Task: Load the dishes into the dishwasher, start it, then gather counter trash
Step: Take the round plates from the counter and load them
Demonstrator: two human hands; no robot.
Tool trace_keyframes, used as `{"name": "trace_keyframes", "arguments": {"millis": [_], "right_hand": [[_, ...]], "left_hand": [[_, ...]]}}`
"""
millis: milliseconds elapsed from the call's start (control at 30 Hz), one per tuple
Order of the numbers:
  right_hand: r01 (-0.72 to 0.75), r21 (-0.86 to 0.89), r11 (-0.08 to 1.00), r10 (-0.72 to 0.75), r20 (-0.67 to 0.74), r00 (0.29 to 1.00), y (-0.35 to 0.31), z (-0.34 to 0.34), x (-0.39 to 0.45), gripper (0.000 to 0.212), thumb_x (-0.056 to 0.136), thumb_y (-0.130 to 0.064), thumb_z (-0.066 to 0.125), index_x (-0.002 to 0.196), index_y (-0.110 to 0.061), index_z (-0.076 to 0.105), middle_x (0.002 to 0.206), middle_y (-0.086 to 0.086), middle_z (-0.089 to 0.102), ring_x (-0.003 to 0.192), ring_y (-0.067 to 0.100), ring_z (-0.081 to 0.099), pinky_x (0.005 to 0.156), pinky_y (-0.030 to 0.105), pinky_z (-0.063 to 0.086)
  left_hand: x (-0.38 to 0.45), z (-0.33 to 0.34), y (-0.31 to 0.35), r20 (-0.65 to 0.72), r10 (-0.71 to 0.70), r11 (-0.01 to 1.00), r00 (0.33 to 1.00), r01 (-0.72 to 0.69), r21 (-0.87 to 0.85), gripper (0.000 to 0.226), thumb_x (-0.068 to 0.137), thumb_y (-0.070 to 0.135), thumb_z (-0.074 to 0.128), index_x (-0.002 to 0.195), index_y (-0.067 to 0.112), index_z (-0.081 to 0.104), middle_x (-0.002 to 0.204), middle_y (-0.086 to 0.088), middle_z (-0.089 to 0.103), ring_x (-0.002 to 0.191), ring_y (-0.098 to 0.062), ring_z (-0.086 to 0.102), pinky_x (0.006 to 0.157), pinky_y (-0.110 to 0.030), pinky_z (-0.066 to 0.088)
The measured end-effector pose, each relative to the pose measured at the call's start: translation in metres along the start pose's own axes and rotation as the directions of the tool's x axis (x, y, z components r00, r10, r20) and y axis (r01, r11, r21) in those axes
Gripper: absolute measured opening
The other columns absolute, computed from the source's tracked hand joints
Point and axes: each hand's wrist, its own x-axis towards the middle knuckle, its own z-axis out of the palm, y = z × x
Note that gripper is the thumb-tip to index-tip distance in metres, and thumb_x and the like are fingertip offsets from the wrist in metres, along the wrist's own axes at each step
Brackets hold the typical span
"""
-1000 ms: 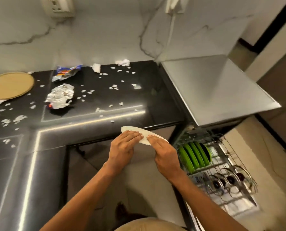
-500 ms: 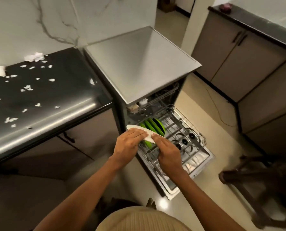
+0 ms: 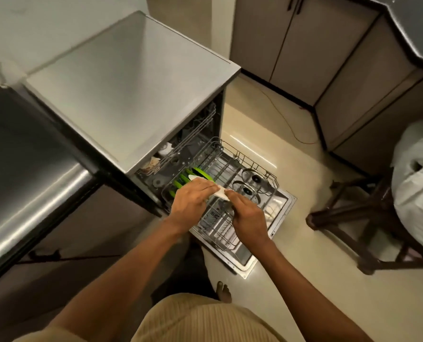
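Within the last second the view swung from the littered black tabletop (image 3: 27,169) to the open stainless-steel dishwasher (image 3: 131,90). The flat white oval plate (image 3: 220,192) was carried along and was now held edge-up directly above the pulled-out wire lower rack (image 3: 245,159), beside the upright green plates (image 3: 200,172). The left hand (image 3: 193,201) and right hand (image 3: 248,214) each kept a closed grip on the plate's opposite ends. Judgement: loading remained under way, with slotting imminent; starting the machine and trash collection were outstanding.
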Motion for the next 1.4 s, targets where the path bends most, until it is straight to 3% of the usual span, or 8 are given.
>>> {"name": "trace_keyframes", "arguments": {"millis": [267, 400, 533, 667, 1067, 1167, 1333, 1400], "right_hand": [[-0.243, -0.079, 0.967, 0.247, 0.034, 0.969, 0.037, 0.015, 0.086, 0.049, 0.091, -0.029, 0.045, 0.132, -0.009, 0.064, 0.121, 0.012, 0.072, 0.088, 0.030, 0.072, 0.071, 0.036, 0.059], [-0.346, -0.154, 0.925, 0.359, 0.065, 0.931, 0.062, 0.035, 0.126, 0.049, 0.087, -0.011, 0.074, 0.133, -0.020, 0.057, 0.104, 0.013, 0.073, 0.061, 0.018, 0.055, 0.057, 0.032, 0.056], [-0.471, -0.204, 0.858, 0.499, 0.112, 0.859, 0.093, 0.055, 0.157, 0.055, 0.087, 0.000, 0.068, 0.138, -0.021, 0.059, 0.097, 0.008, 0.073, 0.062, 0.015, 0.052, 0.058, 0.023, 0.044], [-0.557, -0.261, 0.788, 0.605, 0.164, 0.779, 0.126, 0.077, 0.181, 0.057, 0.093, -0.001, 0.063, 0.140, -0.032, 0.053, 0.093, 0.002, 0.069, 0.066, 0.019, 0.062, 0.061, 0.032, 0.058], [-0.594, -0.238, 0.768, 0.637, 0.195, 0.746, 0.247, 0.147, 0.234, 0.048, 0.094, 0.002, 0.055, 0.130, -0.028, 0.064, 0.103, 0.006, 0.073, 0.087, 0.023, 0.069, 0.073, 0.027, 0.050], [-0.574, -0.245, 0.782, 0.617, 0.167, 0.769, 0.273, 0.169, 0.245, 0.050, 0.090, 0.004, 0.056, 0.127, -0.030, 0.065, 0.100, 0.008, 0.074, 0.089, 0.028, 0.070, 0.078, 0.036, 0.056], [-0.579, -0.211, 0.788, 0.609, 0.131, 0.782, 0.312, 0.203, 0.262, 0.046, 0.081, 0.007, 0.050, 0.110, -0.025, 0.065, 0.091, 0.008, 0.072, 0.083, 0.032, 0.067, 0.069, 0.040, 0.054], [-0.589, -0.209, 0.780, 0.619, 0.121, 0.776, 0.323, 0.214, 0.269, 0.042, 0.080, 0.009, 0.047, 0.103, -0.022, 0.064, 0.085, 0.008, 0.068, 0.075, 0.031, 0.060, 0.062, 0.036, 0.042]], "left_hand": [[0.091, 0.054, -0.073, 0.160, 0.028, 0.995, 0.987, -0.013, -0.096, 0.031, 0.080, -0.011, 0.059, 0.101, 0.004, 0.078, 0.098, -0.011, 0.077, 0.092, -0.025, 0.074, 0.088, -0.043, 0.060], [0.131, 0.083, -0.113, 0.239, 0.030, 0.993, 0.971, -0.001, -0.120, 0.031, 0.082, -0.014, 0.064, 0.104, 0.005, 0.077, 0.099, -0.011, 0.077, 0.092, -0.026, 0.074, 0.091, -0.045, 0.059], [0.163, 0.114, -0.144, 0.288, 0.019, 0.988, 0.957, 0.027, -0.154, 0.029, 0.083, -0.013, 0.068, 0.104, 0.005, 0.077, 0.098, -0.011, 0.077, 0.091, -0.026, 0.073, 0.085, -0.041, 0.060], [0.177, 0.152, -0.171, 0.346, -0.026, 0.983, 0.938, 0.086, -0.160, 0.028, 0.084, -0.012, 0.067, 0.104, 0.004, 0.077, 0.098, -0.011, 0.076, 0.092, -0.025, 0.070, 0.083, -0.040, 0.060], [0.208, 0.273, -0.237, 0.541, -0.250, 0.935, 0.803, 0.345, -0.080, 0.040, 0.078, -0.011, 0.050, 0.101, 0.006, 0.078, 0.091, -0.015, 0.075, 0.082, -0.025, 0.068, 0.070, -0.034, 0.056], [0.217, 0.301, -0.254, 0.580, -0.290, 0.936, 0.761, 0.352, 0.005, 0.048, 0.079, -0.018, 0.048, 0.111, 0.004, 0.075, 0.104, -0.014, 0.074, 0.087, -0.017, 0.064, 0.071, -0.006, 0.043], [0.227, 0.341, -0.283, 0.591, -0.342, 0.921, 0.730, 0.386, 0.056, 0.049, 0.078, -0.013, 0.047, 0.111, 0.009, 0.076, 0.104, -0.013, 0.074, 0.092, -0.024, 0.068, 0.077, -0.034, 0.058], [0.230, 0.358, -0.295, 0.573, -0.404, 0.901, 0.713, 0.420, 0.111, 0.046, 0.084, -0.009, 0.047, 0.112, 0.013, 0.075, 0.107, -0.008, 0.074, 0.092, -0.017, 0.067, 0.070, -0.018, 0.054]]}}
